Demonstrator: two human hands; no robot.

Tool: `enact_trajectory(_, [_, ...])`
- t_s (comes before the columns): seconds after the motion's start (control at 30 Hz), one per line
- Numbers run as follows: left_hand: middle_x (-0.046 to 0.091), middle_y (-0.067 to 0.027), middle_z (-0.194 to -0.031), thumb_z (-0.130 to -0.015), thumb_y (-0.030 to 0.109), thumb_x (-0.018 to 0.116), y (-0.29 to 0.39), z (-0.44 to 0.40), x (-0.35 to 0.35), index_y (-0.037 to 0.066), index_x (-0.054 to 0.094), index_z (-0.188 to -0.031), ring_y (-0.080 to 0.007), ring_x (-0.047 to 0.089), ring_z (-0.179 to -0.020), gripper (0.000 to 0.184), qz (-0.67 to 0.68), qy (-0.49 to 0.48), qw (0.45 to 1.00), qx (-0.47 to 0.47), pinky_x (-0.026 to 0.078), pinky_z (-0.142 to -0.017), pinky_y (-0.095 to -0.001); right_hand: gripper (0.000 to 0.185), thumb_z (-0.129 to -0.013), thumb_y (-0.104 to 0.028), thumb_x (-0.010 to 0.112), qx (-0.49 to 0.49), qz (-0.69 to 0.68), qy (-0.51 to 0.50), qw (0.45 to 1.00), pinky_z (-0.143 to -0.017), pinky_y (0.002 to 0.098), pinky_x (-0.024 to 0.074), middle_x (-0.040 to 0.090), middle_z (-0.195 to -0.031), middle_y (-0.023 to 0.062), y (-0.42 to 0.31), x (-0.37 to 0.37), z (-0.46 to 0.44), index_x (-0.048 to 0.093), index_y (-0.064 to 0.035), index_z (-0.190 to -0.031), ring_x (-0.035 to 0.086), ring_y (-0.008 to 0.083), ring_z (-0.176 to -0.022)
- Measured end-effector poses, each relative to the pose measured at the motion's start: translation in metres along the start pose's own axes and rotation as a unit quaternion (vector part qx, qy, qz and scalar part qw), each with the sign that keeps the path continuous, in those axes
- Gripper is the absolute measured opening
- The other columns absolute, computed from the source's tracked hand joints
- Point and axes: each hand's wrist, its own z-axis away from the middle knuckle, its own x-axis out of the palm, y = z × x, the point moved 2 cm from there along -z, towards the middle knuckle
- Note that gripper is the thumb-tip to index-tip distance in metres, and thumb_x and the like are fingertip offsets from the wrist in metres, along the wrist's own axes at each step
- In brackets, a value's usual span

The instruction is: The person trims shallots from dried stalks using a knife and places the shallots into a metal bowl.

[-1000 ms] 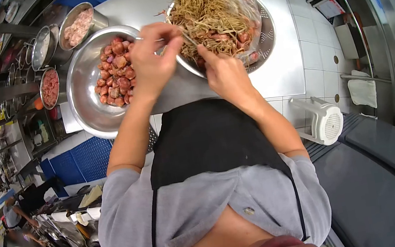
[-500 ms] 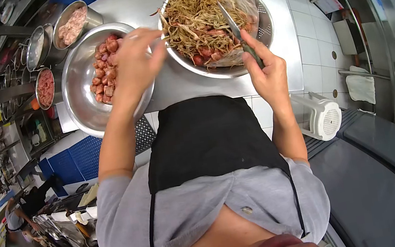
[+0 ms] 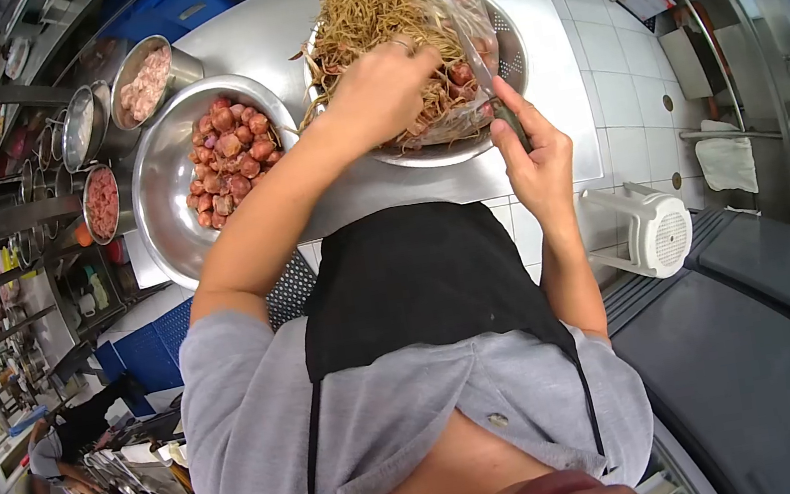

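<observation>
My left hand (image 3: 388, 91) reaches over the heap of dry brown roots (image 3: 364, 24) in the perforated metal colander (image 3: 511, 49). Its fingers are curled down among the roots; what they grip is hidden. Reddish shallots (image 3: 462, 73) and a clear plastic bag (image 3: 473, 9) show in the same colander. In my right hand (image 3: 540, 146) is a knife (image 3: 471, 46), its blade pointing up over the colander's right part. A wide steel bowl (image 3: 160, 194) left of the colander holds several trimmed shallots (image 3: 225, 150).
Metal pots with pale meat (image 3: 146, 85) and pinkish minced meat (image 3: 103, 202) stand left of the bowl. The steel table (image 3: 282, 20) carries the bowl and colander. A white stool (image 3: 661, 235) stands at the right. Another person (image 3: 55, 451) works at the far lower left.
My left hand has moved from above the shallot bowl to the roots in the colander. The knife, lifted away from my left hand earlier, stays in my right hand.
</observation>
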Motion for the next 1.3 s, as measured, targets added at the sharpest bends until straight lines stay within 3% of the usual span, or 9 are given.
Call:
enact_trajectory(0.03, [0.071,-0.0115,-0.101,-0.081,0.003,0.072,-0.01,0.0,-0.009,0.007,0.068,-0.113,-0.0256,0.074,-0.092,0.032,0.055,0.036,0.998,0.016,0.06,-0.075,-0.0395,0.044,-0.098,-0.003,0.067,0.004,-0.006,-0.003,1.0,-0.104,0.0344,0.0534,0.075,-0.13,0.0209,-0.002,-0.001,-0.001,0.067,-0.001,-0.142,0.073,0.0259,-0.122])
enact_trajectory(0.17, [0.074,-0.0026,-0.096,-0.089,0.009,0.078,-0.056,0.005,-0.013,0.006,0.07,-0.128,-0.0087,0.066,-0.083,0.039,0.366,0.066,0.912,-0.174,0.054,-0.077,-0.0249,0.045,-0.098,-0.005,0.067,-0.028,-0.001,-0.005,1.0,-0.102,0.0339,0.0541,0.074,-0.131,0.0225,-0.004,0.008,-0.008,0.067,-0.0033,-0.142,0.074,0.0272,-0.12])
enact_trajectory(0.27, [0.075,-0.0043,-0.096,-0.092,0.009,0.078,-0.091,0.021,0.001,0.001,0.069,-0.132,-0.0095,0.068,-0.08,0.042,0.354,0.084,0.909,-0.201,0.056,-0.076,-0.0251,0.045,-0.098,-0.007,0.067,-0.017,0.018,-0.038,0.999,-0.1,0.0354,0.0556,0.073,-0.13,0.024,-0.01,0.023,-0.015,0.068,-0.0068,-0.142,0.075,0.0313,-0.117])
enact_trajectory(0.43, [0.077,-0.0097,-0.101,-0.094,0.011,0.078,-0.097,0.057,-0.009,-0.005,0.071,-0.11,-0.0147,0.073,-0.082,0.024,0.377,0.04,0.878,-0.292,0.061,-0.073,-0.0283,0.048,-0.094,-0.005,0.064,-0.09,0.062,-0.085,0.99,-0.094,0.0469,0.0576,0.074,-0.121,0.0263,-0.025,0.041,-0.014,0.066,-0.0072,-0.142,0.073,0.0431,-0.108])
enact_trajectory(0.57, [0.077,-0.0101,-0.1,-0.096,0.012,0.077,-0.08,0.052,-0.011,-0.004,0.072,-0.113,-0.0149,0.073,-0.082,0.023,0.544,0.067,0.747,-0.376,0.064,-0.073,-0.0295,0.047,-0.094,-0.004,0.064,-0.092,0.119,-0.092,0.984,-0.088,0.049,0.0585,0.074,-0.112,0.0287,-0.017,0.05,-0.019,0.067,-0.0069,-0.141,0.074,0.0447,-0.098])
enact_trajectory(0.67, [0.077,-0.0103,-0.1,-0.097,0.011,0.076,-0.057,0.025,-0.023,-0.004,0.072,-0.114,-0.016,0.073,-0.082,0.023,0.598,0.118,0.73,-0.31,0.065,-0.075,-0.0301,0.047,-0.093,-0.003,0.064,-0.093,0.16,-0.058,0.981,-0.082,0.0495,0.0592,0.074,-0.106,0.029,-0.015,0.041,-0.028,0.068,-0.0064,-0.14,0.074,0.0447,-0.09])
enact_trajectory(0.83, [0.08,-0.0103,-0.103,-0.093,0.008,0.079,-0.064,0.013,-0.008,-0.004,0.072,-0.115,-0.0125,0.075,-0.09,0.027,0.352,0.132,0.899,-0.225,0.061,-0.08,-0.0277,0.049,-0.092,-0.002,0.063,-0.144,0.151,-0.021,0.978,-0.077,0.0508,0.0596,0.074,-0.098,0.0269,-0.032,0.037,-0.025,0.067,-0.0062,-0.141,0.074,0.0434,-0.083])
enact_trajectory(1.17, [0.075,-0.0074,-0.099,-0.089,0.008,0.079,-0.055,0.033,-0.009,0.004,0.079,-0.111,-0.015,0.075,-0.086,0.022,0.239,0.182,0.939,-0.168,0.061,-0.078,-0.0282,0.05,-0.092,-0.003,0.065,-0.128,0.171,-0.082,0.973,-0.071,0.0533,0.058,0.07,-0.084,0.0269,-0.024,0.057,-0.016,0.065,-0.0027,-0.142,0.071,0.0437,-0.073])
enact_trajectory(1.3, [0.073,-0.0109,-0.091,-0.087,0.011,0.075,-0.05,0.031,-0.011,0.003,0.077,-0.104,-0.0225,0.073,-0.077,0.018,0.214,0.221,0.943,-0.128,0.06,-0.072,-0.033,0.051,-0.091,-0.001,0.064,-0.127,0.183,-0.094,0.97,-0.072,0.054,0.0578,0.07,-0.084,0.0281,-0.029,0.057,-0.014,0.065,-0.0014,-0.142,0.071,0.0449,-0.074])
